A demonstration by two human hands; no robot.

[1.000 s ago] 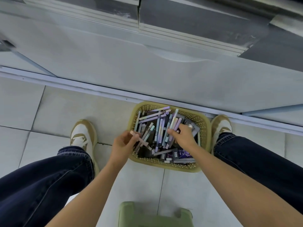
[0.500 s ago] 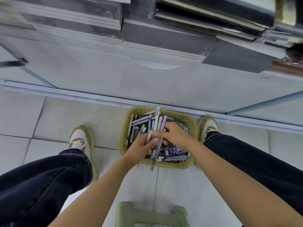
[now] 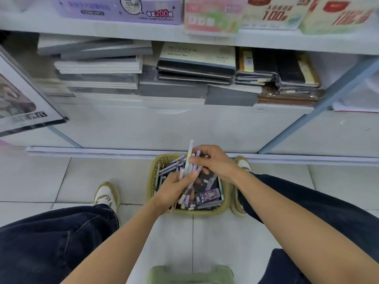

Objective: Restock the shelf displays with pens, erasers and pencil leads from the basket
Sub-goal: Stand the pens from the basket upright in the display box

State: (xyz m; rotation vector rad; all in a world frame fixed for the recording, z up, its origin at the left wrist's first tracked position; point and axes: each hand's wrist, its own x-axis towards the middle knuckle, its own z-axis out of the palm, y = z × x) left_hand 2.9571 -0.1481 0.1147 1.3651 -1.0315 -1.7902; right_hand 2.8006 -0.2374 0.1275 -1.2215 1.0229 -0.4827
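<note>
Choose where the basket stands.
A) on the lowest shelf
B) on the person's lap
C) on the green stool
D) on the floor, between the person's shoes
D: the basket stands on the tiled floor, with the left shoe and the right shoe on either side.

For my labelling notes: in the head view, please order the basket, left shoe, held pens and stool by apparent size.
1. Basket.
2. Left shoe and pens: they look alike, as the pens are partly covered.
Unranked: stool, cut off by the frame's edge and nearest the camera.
</note>
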